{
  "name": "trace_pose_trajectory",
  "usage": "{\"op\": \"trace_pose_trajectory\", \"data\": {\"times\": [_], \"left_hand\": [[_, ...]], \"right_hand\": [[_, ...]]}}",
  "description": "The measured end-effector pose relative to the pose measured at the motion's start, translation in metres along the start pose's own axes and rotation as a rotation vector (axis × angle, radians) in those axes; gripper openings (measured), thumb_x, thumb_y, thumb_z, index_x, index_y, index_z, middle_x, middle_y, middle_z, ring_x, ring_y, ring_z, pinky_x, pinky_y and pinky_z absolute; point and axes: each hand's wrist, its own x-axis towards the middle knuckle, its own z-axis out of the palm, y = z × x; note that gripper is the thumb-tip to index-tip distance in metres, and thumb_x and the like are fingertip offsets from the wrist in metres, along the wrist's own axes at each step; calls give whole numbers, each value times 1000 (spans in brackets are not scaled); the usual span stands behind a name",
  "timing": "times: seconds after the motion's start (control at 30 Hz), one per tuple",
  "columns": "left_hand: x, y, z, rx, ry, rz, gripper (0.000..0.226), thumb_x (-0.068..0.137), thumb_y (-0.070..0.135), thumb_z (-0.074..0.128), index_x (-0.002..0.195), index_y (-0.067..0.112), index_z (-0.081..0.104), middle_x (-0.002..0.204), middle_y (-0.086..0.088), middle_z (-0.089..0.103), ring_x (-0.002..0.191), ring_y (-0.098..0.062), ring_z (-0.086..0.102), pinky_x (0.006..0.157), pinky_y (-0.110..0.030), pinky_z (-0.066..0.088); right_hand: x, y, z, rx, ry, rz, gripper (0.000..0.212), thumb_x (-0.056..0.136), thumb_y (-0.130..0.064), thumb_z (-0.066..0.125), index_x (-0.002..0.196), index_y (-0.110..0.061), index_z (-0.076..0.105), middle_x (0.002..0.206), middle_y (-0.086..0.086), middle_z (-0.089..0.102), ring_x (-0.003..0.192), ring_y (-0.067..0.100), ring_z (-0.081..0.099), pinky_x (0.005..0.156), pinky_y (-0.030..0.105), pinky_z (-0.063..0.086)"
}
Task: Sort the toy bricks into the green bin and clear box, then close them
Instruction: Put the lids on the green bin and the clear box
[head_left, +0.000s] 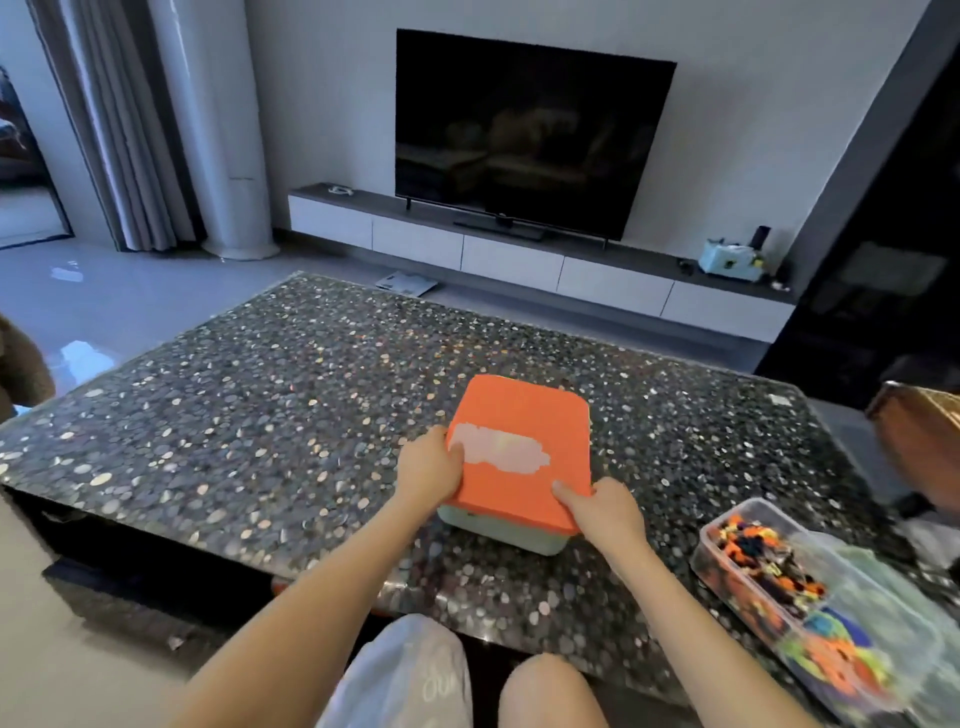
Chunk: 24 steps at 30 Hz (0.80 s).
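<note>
Now both hands hold the orange lid (519, 441) over the green bin (501, 535)

Centrally on the speckled tabletop (234, 415), toward its near edge, stands the green bin, with the orange lid lying across its top. Only the bin's pale green near wall and near corner show beneath the lid's near edge. Whether the lid is pressed fully home cannot be told. A pale, blurred patch runs across the middle of the lid.

The left hand (428, 465) is at the lid's left edge. Its grip is closed on that edge: the thumb lies on top, touching the pale patch, and the fingers curl down over the side, out of sight. The right hand (605, 512) is at the lid's near right corner. Its grip is likewise closed: one digit lies flat on the orange surface, pointing left, while the other fingers are bent round the corner. Both forearms reach in from the near edge.

Near right on the tabletop, well apart from the bin, lies the clear box (727, 519), set at an angle. Toy bricks (763, 561) fill it in two compartments: mostly orange and black in the far one, and blue, green and orange in the near one. Whether a clear cover sits on it cannot be told.

Beyond the tabletop, a dark television (530, 135) stands on a long, low white cabinet (519, 260) against the far wall. Grey curtains (114, 119) hang at far left. The person's bare knee (545, 691) shows at the bottom.
</note>
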Motion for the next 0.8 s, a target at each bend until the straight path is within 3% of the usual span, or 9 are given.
{"op": "trace_pose_trajectory", "data": {"times": [0.1,0.2,0.27,0.33,0.43,0.53,0.57,0.63,0.8], "left_hand": [[14,8,18,155,46,37,33,97,29,36,106,4,56,105,-18,64,99,-36,56,85,-40,38],[23,6,26,205,73,-17,34,96,30,33,107,7,55,104,-19,63,99,-36,53,84,-40,37],[25,8,27,226,69,-60,33,97,28,32,110,7,53,110,-21,58,103,-36,50,87,-40,36],[22,11,24,212,44,-136,32,96,24,33,116,6,51,120,-21,48,111,-37,44,92,-40,36],[33,6,24,81,-48,-214,33,93,18,37,117,1,51,124,-21,49,113,-37,47,90,-39,38],[45,5,24,-176,-149,-289,19,88,9,42,100,2,54,104,-16,60,93,-29,56,70,-32,38],[45,6,22,-222,-168,-303,11,87,6,43,88,5,53,91,-13,60,80,-25,54,62,-31,35],[44,10,19,-257,-197,-296,18,85,1,43,69,10,44,70,-6,50,63,-17,44,52,-29,29],[45,5,12,-255,-257,-291,14,81,-1,46,71,9,46,68,-7,47,64,-19,44,55,-29,30]], "right_hand": [[12,14,-2,-93,-43,3,46,89,-54,52,64,-18,37,60,-3,42,51,13,43,45,28,25],[20,13,-4,-95,-119,-1,38,89,-51,54,76,-18,41,72,-2,50,63,14,52,49,27,37],[29,13,-3,1,-168,11,31,88,-47,59,91,-18,46,87,-3,56,81,18,60,62,32,51],[36,12,-2,63,-192,5,32,88,-44,58,104,-19,49,100,-3,60,94,20,61,78,39,55],[46,7,1,10,-170,-33,30,93,-46,48,106,-19,53,103,0,63,94,21,61,82,42,54],[52,2,5,25,-144,4,31,96,-41,43,97,-16,61,97,4,66,90,25,63,82,41,53],[53,2,6,69,-139,32,29,95,-38,44,92,-15,61,93,5,66,88,26,63,80,38,53],[48,5,8,172,-127,74,26,93,-29,47,87,-11,64,87,7,66,80,27,62,69,33,47],[21,11,11,168,-172,66,23,95,-32,46,90,-19,64,90,3,68,83,25,64,74,42,56]]}}
